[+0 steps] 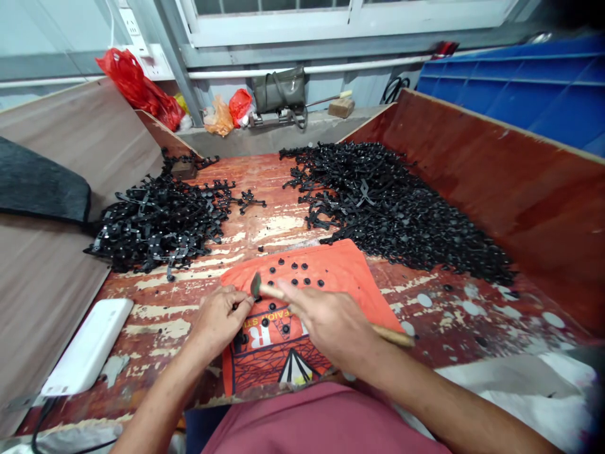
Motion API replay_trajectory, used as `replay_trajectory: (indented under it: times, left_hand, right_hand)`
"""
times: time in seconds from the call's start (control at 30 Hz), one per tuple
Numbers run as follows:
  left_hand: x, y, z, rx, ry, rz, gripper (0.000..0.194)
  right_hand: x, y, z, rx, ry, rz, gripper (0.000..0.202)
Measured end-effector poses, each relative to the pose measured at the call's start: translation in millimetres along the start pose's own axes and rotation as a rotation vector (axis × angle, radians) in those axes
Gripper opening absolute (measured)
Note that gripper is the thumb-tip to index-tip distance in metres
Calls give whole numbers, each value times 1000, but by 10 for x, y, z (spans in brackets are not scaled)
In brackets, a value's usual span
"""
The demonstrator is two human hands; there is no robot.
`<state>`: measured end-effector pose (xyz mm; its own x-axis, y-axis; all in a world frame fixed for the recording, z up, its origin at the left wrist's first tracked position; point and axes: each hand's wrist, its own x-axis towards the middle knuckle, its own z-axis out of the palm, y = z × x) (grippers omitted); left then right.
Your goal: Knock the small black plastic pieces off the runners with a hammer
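My right hand (331,318) grips the wooden handle of a small hammer (271,291), whose dark head is over the orange printed cloth (331,258). Just left of the hammer head, my left hand (221,315) is closed, thumb and index finger together at the cloth's left edge. A bit of something black shows by those fingers, too small to name. Several small round black pieces (294,282) with raised centres lie spread over the cloth, around both hands.
A tangled heap of black jointed parts (161,221) lies at the left, with a larger black heap (392,202) at the right. A white power bank-like box (87,347) with a cable sits front left. Wooden boards (496,164) wall the worn red tabletop (246,170).
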<state>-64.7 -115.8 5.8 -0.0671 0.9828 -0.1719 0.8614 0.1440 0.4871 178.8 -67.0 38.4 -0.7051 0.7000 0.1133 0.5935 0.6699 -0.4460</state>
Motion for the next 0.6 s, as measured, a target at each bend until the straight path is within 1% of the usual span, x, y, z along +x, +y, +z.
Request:
replay_trajectory:
  times: [0.07, 0.17, 0.2, 0.33, 0.47, 0.53, 0.6]
  left_hand:
    - [-8, 12, -4, 9, -1, -4, 39]
    - [-12, 26, -4, 16, -2, 9, 39]
    - [-13, 28, -3, 16, -3, 9, 39]
    - [-19, 28, -6, 9, 2, -6, 39]
    - [-43, 2, -5, 47, 15, 20, 44]
    - [-52, -19, 20, 53, 27, 31, 44]
    - [-46, -46, 51, 46, 42, 34, 44]
  right_hand:
    - [12, -3, 40, -56, -55, -3, 45]
    - [14, 0, 51, -41, 2, 25, 47]
    - [13, -3, 54, -45, 2, 30, 47]
    - [12, -28, 96, -139, -128, 19, 46]
    - [30, -61, 91, -109, -115, 26, 46]
    - [43, -62, 50, -91, -125, 33, 45]
    - [56, -37, -11, -40, -104, 31, 42]
